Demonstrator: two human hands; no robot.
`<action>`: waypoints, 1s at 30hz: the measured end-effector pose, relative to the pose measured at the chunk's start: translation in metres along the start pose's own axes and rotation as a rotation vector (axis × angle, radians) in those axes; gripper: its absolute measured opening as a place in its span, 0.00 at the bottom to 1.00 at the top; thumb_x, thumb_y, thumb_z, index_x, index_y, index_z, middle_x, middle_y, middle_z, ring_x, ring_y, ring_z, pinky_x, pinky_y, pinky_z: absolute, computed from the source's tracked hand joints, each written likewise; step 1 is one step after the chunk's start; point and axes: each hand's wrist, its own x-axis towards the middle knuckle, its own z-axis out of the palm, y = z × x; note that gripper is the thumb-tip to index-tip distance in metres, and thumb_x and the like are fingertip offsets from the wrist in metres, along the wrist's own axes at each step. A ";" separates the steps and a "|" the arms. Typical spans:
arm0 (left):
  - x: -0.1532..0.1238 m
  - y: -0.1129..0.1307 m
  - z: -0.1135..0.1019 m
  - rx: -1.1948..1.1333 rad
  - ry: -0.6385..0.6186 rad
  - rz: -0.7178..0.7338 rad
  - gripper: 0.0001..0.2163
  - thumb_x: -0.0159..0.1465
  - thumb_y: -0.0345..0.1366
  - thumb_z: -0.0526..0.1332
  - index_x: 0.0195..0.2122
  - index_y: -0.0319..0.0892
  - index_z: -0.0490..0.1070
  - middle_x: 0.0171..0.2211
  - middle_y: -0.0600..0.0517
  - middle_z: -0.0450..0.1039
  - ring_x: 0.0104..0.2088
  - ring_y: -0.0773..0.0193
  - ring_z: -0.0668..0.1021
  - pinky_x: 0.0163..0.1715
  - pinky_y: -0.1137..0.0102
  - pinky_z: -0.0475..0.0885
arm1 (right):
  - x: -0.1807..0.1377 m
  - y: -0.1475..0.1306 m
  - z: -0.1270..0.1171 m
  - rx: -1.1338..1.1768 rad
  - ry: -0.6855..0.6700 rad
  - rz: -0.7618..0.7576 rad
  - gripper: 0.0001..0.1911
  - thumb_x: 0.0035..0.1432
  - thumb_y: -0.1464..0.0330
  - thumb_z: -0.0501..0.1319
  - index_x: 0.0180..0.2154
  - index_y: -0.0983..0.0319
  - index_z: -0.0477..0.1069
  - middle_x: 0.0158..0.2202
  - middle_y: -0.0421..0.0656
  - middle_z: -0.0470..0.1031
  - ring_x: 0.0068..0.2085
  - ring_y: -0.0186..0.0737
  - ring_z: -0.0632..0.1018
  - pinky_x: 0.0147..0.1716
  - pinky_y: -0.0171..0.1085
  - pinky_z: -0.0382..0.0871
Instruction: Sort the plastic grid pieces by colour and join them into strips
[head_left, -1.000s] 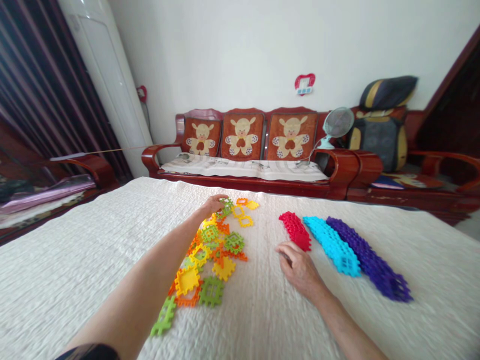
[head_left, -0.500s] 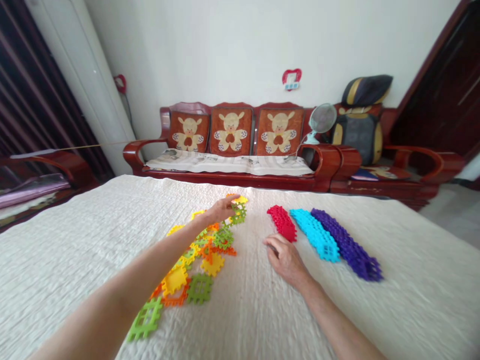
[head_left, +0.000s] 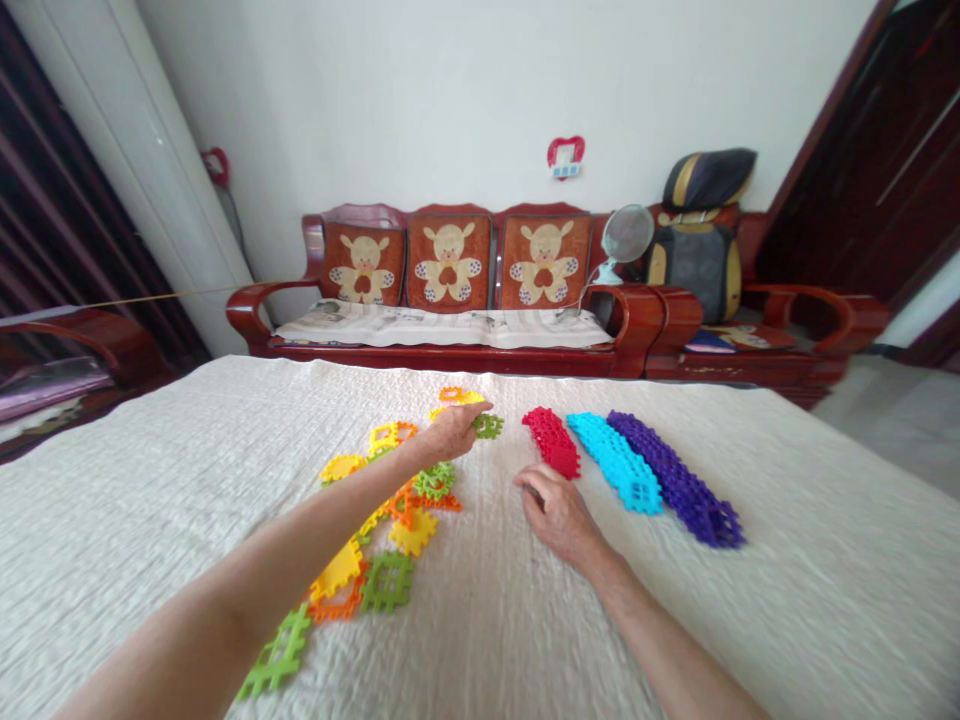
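My left hand [head_left: 452, 430] is stretched far over the bed-like surface, index finger extended. A green notched building piece [head_left: 489, 427] shows between its finger and thumb side; part of it is hidden behind the hand. Under and beside my left forearm lies a loose spread of yellow, orange and green pieces, among them a yellow piece [head_left: 413, 533] and a green window-shaped piece [head_left: 387, 582]. My right hand [head_left: 559, 510] rests with curled fingers on the cloth, nothing visible in it. Just beyond it is a row of red pieces [head_left: 553, 442].
Right of the red row lie a light-blue row [head_left: 616, 463] and a purple row [head_left: 675, 480] of pieces. A quilted white cover [head_left: 480, 640] spreads beneath everything. Behind its far edge stands a wooden sofa [head_left: 442, 360] with bear cushions and a small fan [head_left: 628, 235].
The view has turned slightly right. My left hand and the green piece have shifted a little rightward over the cover, and the piece looks flatter. My right hand stays curled near the red row.
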 end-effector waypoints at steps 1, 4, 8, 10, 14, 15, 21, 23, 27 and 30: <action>0.002 0.005 0.003 0.027 0.030 0.011 0.26 0.56 0.21 0.53 0.57 0.40 0.63 0.49 0.45 0.74 0.48 0.59 0.75 0.51 0.64 0.68 | 0.000 0.000 0.000 0.002 0.004 -0.003 0.13 0.54 0.78 0.52 0.38 0.60 0.70 0.38 0.44 0.73 0.41 0.39 0.74 0.43 0.37 0.67; -0.001 0.014 0.012 0.115 0.045 0.068 0.24 0.58 0.21 0.52 0.56 0.39 0.65 0.47 0.42 0.74 0.47 0.58 0.75 0.47 0.63 0.71 | 0.000 0.001 0.000 0.005 0.009 -0.009 0.13 0.55 0.78 0.52 0.37 0.60 0.70 0.38 0.44 0.73 0.41 0.39 0.74 0.42 0.37 0.67; -0.014 0.015 0.020 0.134 -0.003 0.102 0.23 0.60 0.23 0.51 0.56 0.39 0.64 0.45 0.41 0.73 0.46 0.57 0.75 0.46 0.62 0.71 | 0.002 0.002 -0.001 0.003 0.009 -0.011 0.12 0.56 0.76 0.51 0.37 0.60 0.70 0.37 0.44 0.74 0.40 0.40 0.74 0.42 0.37 0.67; -0.020 0.013 0.019 0.079 -0.027 0.121 0.23 0.59 0.25 0.53 0.57 0.38 0.63 0.47 0.42 0.73 0.48 0.57 0.75 0.48 0.63 0.70 | 0.002 0.003 0.000 0.007 0.012 -0.015 0.11 0.56 0.76 0.52 0.37 0.60 0.70 0.37 0.44 0.74 0.40 0.40 0.75 0.42 0.38 0.68; -0.029 0.006 -0.005 -0.033 -0.132 0.192 0.26 0.56 0.31 0.61 0.57 0.41 0.64 0.53 0.45 0.70 0.53 0.57 0.72 0.53 0.65 0.66 | 0.002 0.003 -0.001 0.020 0.016 -0.018 0.11 0.56 0.75 0.52 0.36 0.61 0.71 0.37 0.45 0.75 0.40 0.40 0.75 0.42 0.38 0.68; -0.032 0.003 -0.015 -0.041 -0.151 0.187 0.24 0.56 0.31 0.61 0.56 0.42 0.66 0.54 0.46 0.70 0.53 0.58 0.72 0.54 0.66 0.65 | 0.003 0.003 -0.001 0.020 0.019 -0.018 0.11 0.56 0.74 0.52 0.36 0.61 0.71 0.37 0.45 0.75 0.40 0.40 0.75 0.42 0.38 0.68; -0.061 -0.022 -0.088 0.257 -0.287 -0.121 0.20 0.56 0.33 0.61 0.51 0.42 0.70 0.48 0.46 0.74 0.50 0.56 0.74 0.53 0.66 0.64 | 0.003 0.005 0.000 0.009 0.021 -0.017 0.11 0.56 0.73 0.52 0.36 0.61 0.72 0.37 0.45 0.75 0.40 0.41 0.75 0.42 0.39 0.68; -0.073 -0.028 -0.099 0.369 -0.362 -0.213 0.21 0.55 0.38 0.63 0.51 0.42 0.70 0.48 0.44 0.74 0.51 0.52 0.73 0.52 0.62 0.65 | 0.002 0.006 0.001 0.004 0.020 -0.013 0.11 0.56 0.73 0.52 0.36 0.61 0.72 0.37 0.45 0.75 0.40 0.40 0.75 0.42 0.39 0.68; -0.090 -0.036 -0.094 0.441 -0.459 -0.290 0.25 0.57 0.47 0.61 0.55 0.45 0.66 0.51 0.44 0.72 0.52 0.50 0.72 0.51 0.61 0.66 | 0.002 0.007 0.001 -0.011 0.008 -0.010 0.11 0.56 0.73 0.52 0.37 0.61 0.72 0.38 0.45 0.75 0.40 0.41 0.75 0.42 0.39 0.68; -0.095 -0.041 -0.087 0.448 -0.470 -0.252 0.24 0.59 0.47 0.58 0.55 0.43 0.65 0.52 0.43 0.70 0.53 0.51 0.72 0.51 0.62 0.65 | 0.002 0.007 0.000 -0.014 0.009 -0.020 0.11 0.56 0.74 0.52 0.37 0.61 0.72 0.38 0.45 0.75 0.41 0.41 0.75 0.43 0.39 0.68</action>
